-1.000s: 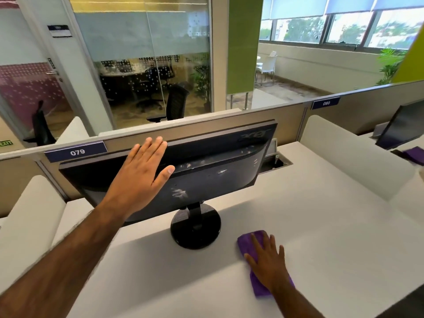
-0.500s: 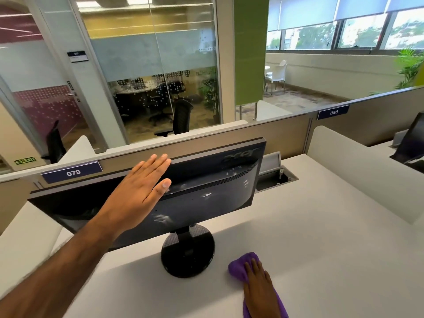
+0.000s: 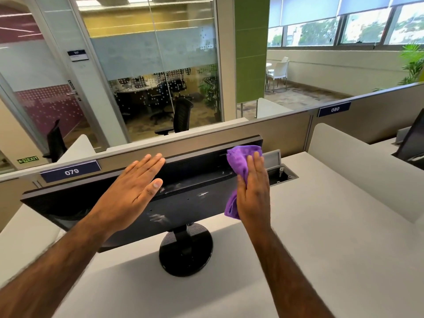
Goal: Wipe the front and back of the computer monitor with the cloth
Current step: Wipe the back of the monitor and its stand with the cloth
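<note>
A black computer monitor (image 3: 195,187) stands on a round black base (image 3: 185,251) with its dusty back panel facing me; the screen side is hidden. My left hand (image 3: 135,191) lies flat with straight fingers against the upper middle of that back panel. My right hand (image 3: 252,191) presses a purple cloth (image 3: 241,161) with straight fingers against the panel's upper right corner. The cloth bunches under the palm and hangs down past the monitor's right edge.
The monitor stands on a white desk (image 3: 321,226) backed by a beige partition (image 3: 286,129) with labels 079 and 080. An open cable box (image 3: 282,173) sits right of the monitor. A white divider (image 3: 367,166) and another monitor (image 3: 410,141) are further right.
My right hand has lifted the purple cloth off the desk and brought it up onto the monitor's upper right back. My left hand has stayed flat on the panel.
</note>
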The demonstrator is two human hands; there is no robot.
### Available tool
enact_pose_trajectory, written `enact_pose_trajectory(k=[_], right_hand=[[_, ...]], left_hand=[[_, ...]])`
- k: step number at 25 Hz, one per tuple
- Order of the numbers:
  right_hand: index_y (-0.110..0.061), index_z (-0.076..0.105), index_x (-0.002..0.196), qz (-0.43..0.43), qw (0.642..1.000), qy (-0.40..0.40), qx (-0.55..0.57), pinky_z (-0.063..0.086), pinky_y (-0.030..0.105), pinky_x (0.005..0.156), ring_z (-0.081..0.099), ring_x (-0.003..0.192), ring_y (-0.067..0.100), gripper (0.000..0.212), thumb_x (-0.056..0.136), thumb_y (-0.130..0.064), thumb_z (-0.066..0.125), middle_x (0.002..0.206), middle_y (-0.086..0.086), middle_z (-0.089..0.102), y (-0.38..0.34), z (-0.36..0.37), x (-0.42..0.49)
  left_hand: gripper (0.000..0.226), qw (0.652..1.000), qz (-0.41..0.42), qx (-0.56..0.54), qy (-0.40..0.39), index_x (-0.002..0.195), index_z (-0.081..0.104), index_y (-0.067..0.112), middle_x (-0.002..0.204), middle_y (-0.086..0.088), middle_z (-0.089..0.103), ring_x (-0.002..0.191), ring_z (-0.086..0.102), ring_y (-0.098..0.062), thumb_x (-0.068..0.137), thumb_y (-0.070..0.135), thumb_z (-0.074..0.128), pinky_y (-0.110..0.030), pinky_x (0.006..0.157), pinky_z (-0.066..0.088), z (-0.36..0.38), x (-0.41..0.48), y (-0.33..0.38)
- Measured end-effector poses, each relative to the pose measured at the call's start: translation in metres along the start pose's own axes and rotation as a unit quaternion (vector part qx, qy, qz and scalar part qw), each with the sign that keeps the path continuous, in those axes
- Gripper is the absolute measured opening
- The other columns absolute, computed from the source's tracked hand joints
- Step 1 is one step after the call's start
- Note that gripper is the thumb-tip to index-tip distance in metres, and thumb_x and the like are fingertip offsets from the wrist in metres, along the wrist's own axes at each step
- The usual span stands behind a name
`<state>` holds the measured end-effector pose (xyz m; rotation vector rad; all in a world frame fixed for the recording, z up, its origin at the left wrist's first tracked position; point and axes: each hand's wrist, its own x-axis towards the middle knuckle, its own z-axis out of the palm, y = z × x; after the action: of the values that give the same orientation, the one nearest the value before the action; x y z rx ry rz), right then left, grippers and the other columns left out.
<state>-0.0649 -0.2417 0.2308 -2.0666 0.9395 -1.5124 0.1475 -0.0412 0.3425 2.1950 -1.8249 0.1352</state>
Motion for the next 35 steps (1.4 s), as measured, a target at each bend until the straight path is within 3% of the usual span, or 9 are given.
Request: enact_pose_trajectory(k=[4,6,9,14,18,23,27,31,35], right_hand=[[-0.007,0.033,0.156,-0.065,0.978,-0.065,-0.186,0.026,0.054,0.123,0.018,0.155,0.030,0.056,0.105,-0.030,0.035,0.164,0.015,0.030,-0.010,0.026,-0.018],[-0.007,0.033,0.156,-0.089,0.967,-0.075,-0.228,0.020,0.052,0.125,0.018,0.155,0.031,0.058,0.102,-0.026,0.045,0.163,0.016,0.031,-0.027,0.040,-0.030],[-0.014,0.032,0.157,-0.147,0.954,-0.105,-0.239,0.016,0.055,0.125,0.022,0.154,0.033,0.071,0.093,-0.022,0.060,0.160,0.016,0.037,-0.052,0.051,-0.039],[-0.012,0.047,0.148,-0.104,0.960,-0.046,-0.255,0.018,0.055,0.125,0.033,0.149,0.033,0.053,0.096,-0.019,0.047,0.151,0.012,0.051,-0.017,0.029,-0.019],[-0.008,0.048,0.147,-0.090,0.964,-0.061,-0.243,0.018,0.055,0.125,0.030,0.151,0.032,0.054,0.095,-0.021,0.043,0.153,0.014,0.048,-0.049,0.049,-0.032],[-0.012,0.036,0.154,-0.174,0.950,-0.132,-0.223,0.017,0.060,0.123,0.027,0.151,0.033,0.059,0.099,-0.032,0.045,0.157,0.014,0.041,-0.108,0.089,-0.067],[-0.014,0.041,0.152,-0.177,0.941,-0.115,-0.263,0.017,0.067,0.118,0.031,0.149,0.031,0.061,0.095,-0.033,0.054,0.154,0.012,0.043,-0.090,0.083,-0.057],[-0.010,0.052,0.143,-0.122,0.956,-0.041,-0.265,0.020,0.062,0.121,0.038,0.145,0.035,0.052,0.095,-0.028,0.046,0.147,0.016,0.050,-0.054,0.062,-0.039],[-0.004,0.054,0.140,-0.109,0.966,-0.024,-0.234,0.023,0.059,0.122,0.041,0.142,0.037,0.048,0.098,-0.026,0.044,0.144,0.020,0.052,-0.064,0.076,-0.043]], left_hand=[[0.074,1.000,-0.002,0.008,-0.009,0.162,0.002,0.035,0.169,0.020,-0.006,0.152,-0.013,0.007,0.096,0.069,-0.001,-0.033,0.129,-0.002,0.002,0.000,0.002],[0.075,1.000,0.000,0.006,-0.008,0.162,0.001,0.035,0.169,0.020,-0.006,0.152,-0.013,0.007,0.096,0.069,-0.002,-0.033,0.128,-0.002,0.002,0.001,0.001],[0.073,1.000,-0.002,-0.003,-0.006,0.162,0.003,0.036,0.169,0.020,-0.004,0.152,-0.011,0.008,0.097,0.068,0.000,-0.030,0.128,-0.003,0.001,-0.001,-0.002],[0.071,1.000,0.011,-0.009,-0.009,0.162,0.004,0.035,0.169,0.020,-0.004,0.152,-0.011,0.007,0.098,0.065,0.001,-0.033,0.128,-0.002,0.001,0.003,0.003],[0.074,1.000,0.007,0.001,-0.003,0.163,0.004,0.033,0.170,0.019,-0.004,0.153,-0.011,0.006,0.097,0.067,0.000,-0.034,0.128,-0.002,0.002,0.000,0.000],[0.082,1.000,0.009,0.018,-0.012,0.162,-0.001,0.033,0.168,0.020,-0.010,0.152,-0.015,0.007,0.092,0.075,-0.009,-0.029,0.127,-0.006,0.005,0.002,-0.002],[0.080,1.000,0.006,0.004,-0.014,0.162,0.004,0.034,0.169,0.020,-0.005,0.152,-0.012,0.009,0.093,0.074,-0.008,-0.031,0.128,-0.001,-0.005,-0.001,-0.007],[0.079,0.995,-0.086,0.017,0.047,0.162,0.010,0.035,0.169,0.019,0.000,0.153,-0.011,0.007,0.095,0.072,-0.009,-0.031,0.127,-0.007,-0.013,-0.047,-0.052],[0.088,0.973,-0.206,0.020,0.099,0.163,0.011,0.032,0.170,0.015,-0.001,0.154,-0.014,0.000,0.091,0.077,-0.013,-0.028,0.124,-0.016,-0.023,-0.094,-0.104]])
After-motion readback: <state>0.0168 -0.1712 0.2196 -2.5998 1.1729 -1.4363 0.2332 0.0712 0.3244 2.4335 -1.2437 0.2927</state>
